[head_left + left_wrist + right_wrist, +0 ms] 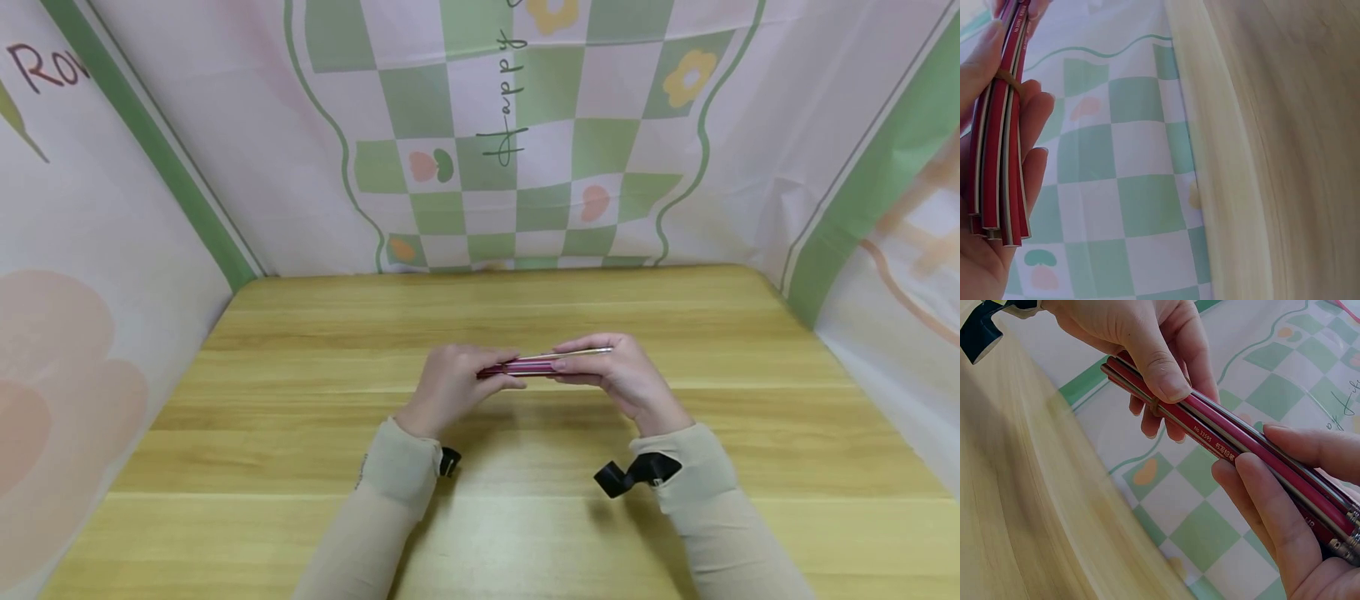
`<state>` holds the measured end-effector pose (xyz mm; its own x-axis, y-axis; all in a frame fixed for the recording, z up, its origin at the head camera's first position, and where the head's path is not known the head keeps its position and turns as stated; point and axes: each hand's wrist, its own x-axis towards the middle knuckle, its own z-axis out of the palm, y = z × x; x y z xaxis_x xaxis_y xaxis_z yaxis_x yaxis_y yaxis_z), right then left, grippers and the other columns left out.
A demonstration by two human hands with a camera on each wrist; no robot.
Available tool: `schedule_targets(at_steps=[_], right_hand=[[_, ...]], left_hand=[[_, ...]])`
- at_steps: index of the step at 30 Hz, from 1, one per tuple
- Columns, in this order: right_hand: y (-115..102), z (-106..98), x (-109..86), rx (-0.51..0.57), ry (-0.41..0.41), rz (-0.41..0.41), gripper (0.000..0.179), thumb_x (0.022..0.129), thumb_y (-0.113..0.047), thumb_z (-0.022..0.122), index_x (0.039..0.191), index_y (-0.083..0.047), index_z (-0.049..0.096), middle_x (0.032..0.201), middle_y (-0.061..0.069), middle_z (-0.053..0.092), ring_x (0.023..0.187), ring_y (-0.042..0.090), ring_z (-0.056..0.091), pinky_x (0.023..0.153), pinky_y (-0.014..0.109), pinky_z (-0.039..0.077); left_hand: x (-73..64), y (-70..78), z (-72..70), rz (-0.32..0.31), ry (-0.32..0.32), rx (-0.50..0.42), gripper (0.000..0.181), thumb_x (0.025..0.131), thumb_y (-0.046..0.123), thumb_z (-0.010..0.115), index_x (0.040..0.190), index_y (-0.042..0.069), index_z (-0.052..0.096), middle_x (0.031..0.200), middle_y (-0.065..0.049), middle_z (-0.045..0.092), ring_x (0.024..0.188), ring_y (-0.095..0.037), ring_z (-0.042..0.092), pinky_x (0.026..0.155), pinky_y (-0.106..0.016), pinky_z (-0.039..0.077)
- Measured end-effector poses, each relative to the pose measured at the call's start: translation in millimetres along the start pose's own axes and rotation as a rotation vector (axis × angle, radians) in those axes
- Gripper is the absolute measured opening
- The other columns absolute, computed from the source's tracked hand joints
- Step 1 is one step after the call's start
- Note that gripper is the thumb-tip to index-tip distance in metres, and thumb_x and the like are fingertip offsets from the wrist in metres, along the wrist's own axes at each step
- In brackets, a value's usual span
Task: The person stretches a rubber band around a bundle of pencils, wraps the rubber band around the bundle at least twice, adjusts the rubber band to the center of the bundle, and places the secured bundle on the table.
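Between both hands, raised over the table, is a bundle of pencils point(531, 366) striped red and silver. My left hand point(450, 382) grips one end, its thumb lying along the pencils and its fingers curled beneath. A thin tan rubber band point(1155, 406) circles the bundle close to this thumb. The flat pencil ends point(1009, 240) sit in the left palm in the left wrist view. My right hand point(632, 379) holds the other end between thumb and fingers. Metal ferrules point(1352, 540) show at that end, and small print runs along one pencil in the right wrist view.
A wooden table point(300, 467) spreads beneath the hands. Behind it hangs a green-and-white checkered cloth point(547, 158), with printed side panels at left and right. A black strap point(637, 475) dangles from the right wrist, and a shorter one point(449, 462) from the left.
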<state>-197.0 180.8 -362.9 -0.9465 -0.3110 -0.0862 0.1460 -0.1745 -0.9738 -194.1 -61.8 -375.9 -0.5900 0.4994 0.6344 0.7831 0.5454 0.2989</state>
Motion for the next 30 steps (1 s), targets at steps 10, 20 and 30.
schedule_targets(at_steps=[10, 20, 30], right_hand=[[-1.0, -1.0, -1.5, -0.001, -0.013, -0.003, 0.028, 0.085, 0.013, 0.065, 0.085, -0.011, 0.079, 0.088, 0.006, 0.077, 0.078, 0.017, 0.075, 0.075, 0.03, 0.061], [0.1, -0.2, 0.8, 0.032, -0.03, 0.009, 0.028, 0.086, 0.014, 0.064, 0.087, -0.01, 0.079, 0.089, 0.008, 0.077, 0.08, 0.018, 0.075, 0.076, 0.03, 0.06], [6.4, 0.2, 4.7, 0.028, -0.01, 0.011, 0.029, 0.086, 0.014, 0.063, 0.085, -0.011, 0.079, 0.088, 0.008, 0.076, 0.079, 0.019, 0.075, 0.076, 0.03, 0.06]], left_hand=[[-1.0, -1.7, -0.5, -0.036, -0.032, -0.037, 0.039, 0.08, 0.031, 0.081, 0.112, 0.009, 0.076, 0.095, -0.004, 0.078, 0.053, -0.002, 0.05, 0.053, -0.013, 0.038], [-3.0, -8.6, -13.6, -0.221, -0.135, -0.095, 0.037, 0.078, 0.036, 0.083, 0.106, 0.013, 0.078, 0.094, 0.002, 0.077, 0.07, -0.002, 0.064, 0.065, -0.018, 0.051], [-1.5, -5.2, -4.0, -0.129, -0.105, 0.029, 0.038, 0.078, 0.038, 0.082, 0.103, 0.009, 0.079, 0.089, -0.001, 0.078, 0.061, -0.005, 0.062, 0.056, -0.017, 0.046]])
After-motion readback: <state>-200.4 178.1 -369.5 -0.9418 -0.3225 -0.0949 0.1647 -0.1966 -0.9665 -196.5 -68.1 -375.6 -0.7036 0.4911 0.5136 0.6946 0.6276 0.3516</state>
